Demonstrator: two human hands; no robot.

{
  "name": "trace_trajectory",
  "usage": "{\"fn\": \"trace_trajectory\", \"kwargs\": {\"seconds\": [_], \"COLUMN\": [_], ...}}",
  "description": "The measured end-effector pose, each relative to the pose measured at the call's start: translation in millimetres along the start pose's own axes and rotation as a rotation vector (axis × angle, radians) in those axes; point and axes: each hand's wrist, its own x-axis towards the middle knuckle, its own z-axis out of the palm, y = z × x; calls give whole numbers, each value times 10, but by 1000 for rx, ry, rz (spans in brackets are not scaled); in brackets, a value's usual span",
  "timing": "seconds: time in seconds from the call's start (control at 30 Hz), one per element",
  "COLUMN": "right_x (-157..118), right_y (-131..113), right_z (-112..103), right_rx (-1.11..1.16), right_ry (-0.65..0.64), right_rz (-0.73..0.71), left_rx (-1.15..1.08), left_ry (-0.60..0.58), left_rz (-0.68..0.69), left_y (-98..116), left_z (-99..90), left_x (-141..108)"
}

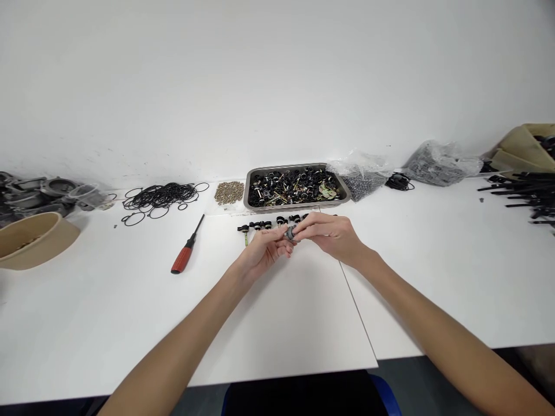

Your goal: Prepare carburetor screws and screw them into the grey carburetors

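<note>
My left hand [265,249] and right hand [332,234] pinch one small grey fitting [289,233] together above the worktop [281,323]. Near them lies bare room up to the worktop's near edge; the parts tray [342,186] sits just beyond. I can read no writing.

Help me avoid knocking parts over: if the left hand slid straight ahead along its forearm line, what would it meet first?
Probably the row of small black parts just beyond the left hand, then the metal tray. Depth is hard to judge; the hand may pass above them.
</note>
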Motion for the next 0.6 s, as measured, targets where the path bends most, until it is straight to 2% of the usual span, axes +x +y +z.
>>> {"fn": "trace_trajectory", "kwargs": {"seconds": [0.1,0.17,0.3,0.43,0.5,0.6], "right_x": [10,18,30,29,25,18], "right_y": [-44,-79,-115,-85,-46,37], "right_z": [-4,-2,20,97,130,121], "right_rx": [2,30,100,214,190,44], "right_ry": [16,54,193,136,152,255], "right_rz": [1,54,291,474,479,437], "left_rx": [-18,-10,7,-37,-52,-49], "left_ry": [-7,-24,-42,-21,-7,-32], "left_rz": [39,60,72,88,89,72], "left_y": [16,28,34,11,-2,-4], "left_z": [13,26,60,53,22,-27], "left_x": [-9,-21,-41,-22,-1,23]}}
